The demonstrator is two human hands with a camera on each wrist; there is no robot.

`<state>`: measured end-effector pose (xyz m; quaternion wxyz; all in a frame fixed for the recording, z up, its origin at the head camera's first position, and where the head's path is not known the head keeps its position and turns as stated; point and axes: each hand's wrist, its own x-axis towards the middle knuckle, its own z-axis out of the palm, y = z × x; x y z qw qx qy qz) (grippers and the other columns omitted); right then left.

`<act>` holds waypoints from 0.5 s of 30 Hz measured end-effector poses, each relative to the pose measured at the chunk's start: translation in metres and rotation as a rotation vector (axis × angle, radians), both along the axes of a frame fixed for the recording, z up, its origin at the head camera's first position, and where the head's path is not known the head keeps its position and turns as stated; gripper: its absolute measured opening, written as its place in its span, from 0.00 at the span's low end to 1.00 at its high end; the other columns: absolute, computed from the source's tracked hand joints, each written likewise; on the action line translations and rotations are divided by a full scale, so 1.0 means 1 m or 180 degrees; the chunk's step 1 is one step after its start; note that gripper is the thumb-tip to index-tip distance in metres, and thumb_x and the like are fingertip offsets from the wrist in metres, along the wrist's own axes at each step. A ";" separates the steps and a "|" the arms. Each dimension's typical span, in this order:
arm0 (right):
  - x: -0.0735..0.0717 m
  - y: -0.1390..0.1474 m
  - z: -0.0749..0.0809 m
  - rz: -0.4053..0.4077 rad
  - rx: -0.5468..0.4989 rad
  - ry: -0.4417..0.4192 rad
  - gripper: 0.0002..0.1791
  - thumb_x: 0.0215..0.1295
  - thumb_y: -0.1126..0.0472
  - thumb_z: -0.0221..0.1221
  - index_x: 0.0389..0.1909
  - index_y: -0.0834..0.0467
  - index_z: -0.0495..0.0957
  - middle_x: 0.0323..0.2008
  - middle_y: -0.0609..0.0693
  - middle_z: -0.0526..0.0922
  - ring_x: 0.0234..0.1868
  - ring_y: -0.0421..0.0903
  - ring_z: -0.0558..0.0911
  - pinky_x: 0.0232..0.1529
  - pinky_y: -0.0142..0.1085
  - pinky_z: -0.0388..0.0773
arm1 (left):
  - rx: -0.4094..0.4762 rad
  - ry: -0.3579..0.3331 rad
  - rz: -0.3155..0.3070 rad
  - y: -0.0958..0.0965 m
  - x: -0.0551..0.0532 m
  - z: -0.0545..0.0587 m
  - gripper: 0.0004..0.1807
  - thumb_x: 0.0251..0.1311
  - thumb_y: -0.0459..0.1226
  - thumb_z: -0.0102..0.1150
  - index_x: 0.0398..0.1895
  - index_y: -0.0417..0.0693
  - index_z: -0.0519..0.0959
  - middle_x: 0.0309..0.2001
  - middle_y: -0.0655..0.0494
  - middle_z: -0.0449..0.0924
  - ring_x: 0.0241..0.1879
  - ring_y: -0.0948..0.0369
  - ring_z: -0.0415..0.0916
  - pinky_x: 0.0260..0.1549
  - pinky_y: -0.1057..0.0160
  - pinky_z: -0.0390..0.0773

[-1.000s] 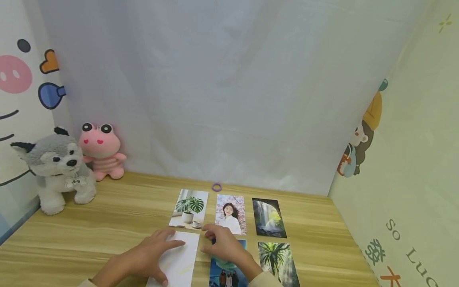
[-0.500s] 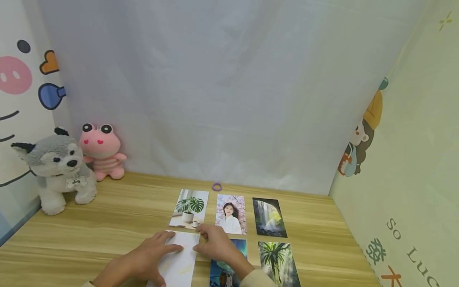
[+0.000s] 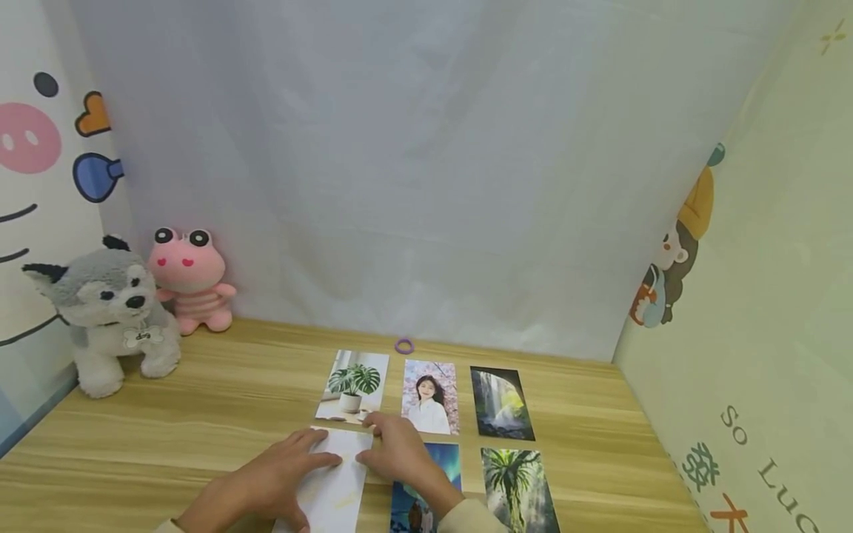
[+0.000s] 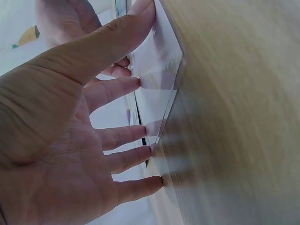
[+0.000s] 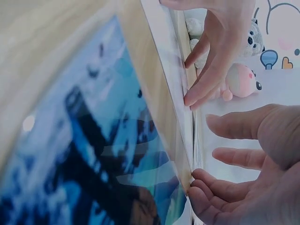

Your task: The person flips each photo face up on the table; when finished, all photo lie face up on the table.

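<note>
A glossy white card (image 3: 329,485) with faint yellowish marks lies at the front left of a grid of picture cards. Spread across its left part, my left hand (image 3: 273,474) touches it with fairly straight fingers; in the left wrist view the fingertips (image 4: 145,131) meet the card. My right hand (image 3: 400,451) is at the card's upper right corner, thumb and index finger apart, and partly covers a blue aurora picture card (image 3: 449,470). In the right wrist view its lower fingertips (image 5: 199,187) touch down beside the white card's edge. Just beyond lies a potted-plant picture card (image 3: 353,385).
A portrait card (image 3: 429,396), a waterfall card (image 3: 503,403) and a tree card (image 3: 520,488) lie alongside. Behind them is a purple ring (image 3: 403,346). A plush husky (image 3: 120,311) and a pink plush frog (image 3: 193,281) sit at the back left, near the curtain.
My right hand has moved left, from over the blue picture card to the white card's right edge. My left hand has stayed nearly still on the white card.
</note>
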<state>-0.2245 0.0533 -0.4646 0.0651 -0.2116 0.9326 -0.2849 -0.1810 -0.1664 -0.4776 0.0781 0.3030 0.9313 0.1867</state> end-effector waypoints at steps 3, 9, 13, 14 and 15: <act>0.000 -0.002 0.001 -0.0050 0.0043 0.0010 0.23 0.51 0.58 0.74 0.50 0.57 0.82 0.39 0.54 0.88 0.42 0.48 0.85 0.41 0.38 0.80 | -0.0022 0.0051 -0.0011 0.000 0.000 0.000 0.47 0.25 0.50 0.86 0.59 0.53 0.79 0.66 0.37 0.68 0.65 0.38 0.65 0.59 0.36 0.71; -0.001 -0.004 0.001 -0.0080 0.0074 -0.0015 0.23 0.51 0.57 0.74 0.49 0.56 0.82 0.39 0.53 0.88 0.41 0.48 0.85 0.43 0.38 0.79 | -0.0006 0.0125 -0.0027 0.000 0.001 0.000 0.47 0.24 0.50 0.85 0.58 0.52 0.79 0.65 0.37 0.69 0.64 0.38 0.66 0.59 0.38 0.72; -0.001 -0.004 0.002 -0.0065 0.0014 -0.0051 0.23 0.52 0.58 0.74 0.50 0.56 0.82 0.39 0.54 0.88 0.41 0.48 0.85 0.41 0.38 0.79 | -0.0008 0.0112 -0.0016 0.001 0.001 0.001 0.47 0.24 0.50 0.86 0.58 0.52 0.79 0.65 0.36 0.70 0.64 0.38 0.66 0.59 0.39 0.72; -0.001 -0.004 0.002 -0.0064 -0.0003 -0.0063 0.23 0.52 0.58 0.74 0.50 0.57 0.82 0.39 0.55 0.88 0.41 0.48 0.85 0.41 0.38 0.79 | -0.0007 0.0112 -0.0017 0.001 0.001 0.001 0.47 0.24 0.49 0.86 0.57 0.52 0.79 0.65 0.36 0.70 0.64 0.38 0.67 0.59 0.39 0.72; -0.001 -0.004 0.002 -0.0060 -0.0016 -0.0072 0.23 0.52 0.58 0.74 0.50 0.57 0.82 0.39 0.55 0.88 0.41 0.48 0.85 0.41 0.38 0.79 | -0.0009 0.0116 -0.0018 0.001 0.001 0.000 0.47 0.24 0.49 0.86 0.57 0.52 0.79 0.65 0.36 0.70 0.64 0.38 0.67 0.59 0.39 0.72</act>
